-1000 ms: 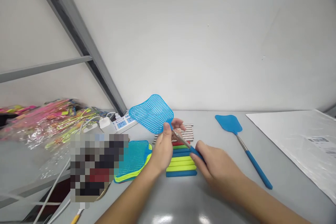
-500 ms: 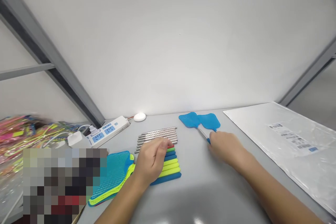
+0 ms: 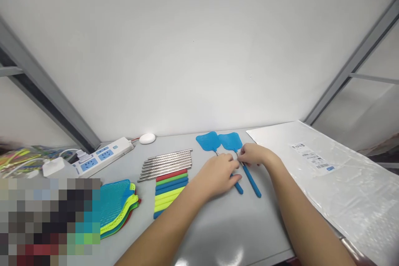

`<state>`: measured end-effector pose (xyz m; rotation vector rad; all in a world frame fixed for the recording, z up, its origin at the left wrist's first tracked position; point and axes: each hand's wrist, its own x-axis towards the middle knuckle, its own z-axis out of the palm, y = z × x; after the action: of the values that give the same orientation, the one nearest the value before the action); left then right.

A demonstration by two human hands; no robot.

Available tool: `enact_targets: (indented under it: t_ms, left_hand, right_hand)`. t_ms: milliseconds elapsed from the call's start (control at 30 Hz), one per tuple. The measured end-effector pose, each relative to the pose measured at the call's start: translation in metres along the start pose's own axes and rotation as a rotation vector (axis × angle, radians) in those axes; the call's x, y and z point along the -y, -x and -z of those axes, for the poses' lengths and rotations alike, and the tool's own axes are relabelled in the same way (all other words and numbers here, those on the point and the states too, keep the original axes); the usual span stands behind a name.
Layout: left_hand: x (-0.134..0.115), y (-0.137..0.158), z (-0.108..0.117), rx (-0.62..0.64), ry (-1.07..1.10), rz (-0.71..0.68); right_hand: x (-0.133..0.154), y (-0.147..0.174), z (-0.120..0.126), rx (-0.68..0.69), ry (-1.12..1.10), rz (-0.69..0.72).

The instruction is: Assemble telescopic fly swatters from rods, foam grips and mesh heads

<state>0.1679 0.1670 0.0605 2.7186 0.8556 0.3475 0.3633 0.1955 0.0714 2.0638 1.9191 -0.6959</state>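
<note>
Two blue fly swatters lie side by side towards the back of the grey table. My left hand [image 3: 220, 174] is curled over the shaft and upper grip of the left fly swatter [image 3: 208, 141], hiding part of both. On the right fly swatter [image 3: 231, 141], my right hand [image 3: 253, 153] pinches the metal shaft just below the head, and its blue grip [image 3: 252, 181] points towards me. Left of my hands, several loose grips [image 3: 170, 193] in red, green, blue and yellow sit in a row, partly behind my left forearm. Beyond them lie several silver metal rods [image 3: 168, 162].
A stack of loose swatter heads [image 3: 115, 201] is at the left, partly covered by a blurred patch. Behind it are a power strip [image 3: 104, 158] with plugs and a white round device [image 3: 147, 138]. A labelled white plastic-wrapped package [image 3: 311, 174] covers the right side.
My left hand has moved right, from the loose grips to the left fly swatter. My right hand is now up on the right swatter's shaft, leaving both blue grips visible. The camera view has shifted right.
</note>
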Motion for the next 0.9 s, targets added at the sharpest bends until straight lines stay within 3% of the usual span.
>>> enact_targets:
  t_ms: [100, 233, 467, 633, 900]
  left_hand:
    - [0.012, -0.017, -0.003, 0.058, 0.043, 0.046]
    - [0.019, -0.007, -0.010, 0.090, 0.089, 0.061]
    - [0.008, 0.017, -0.030, -0.041, 0.249, 0.080]
    - [0.001, 0.010, -0.039, -0.036, 0.181, 0.141]
    - [-0.005, 0.009, -0.047, -0.042, 0.031, 0.180]
  right_hand:
    - [-0.006, -0.012, -0.005, -0.005, 0.006, 0.038]
    - [-0.010, -0.022, -0.009, -0.088, 0.013, 0.084]
    - [-0.002, -0.026, -0.015, -0.188, -0.059, 0.141]
    - [0.001, -0.023, -0.013, -0.231, -0.106, 0.141]
    - [0.006, -0.020, -0.012, -0.185, -0.090, 0.121]
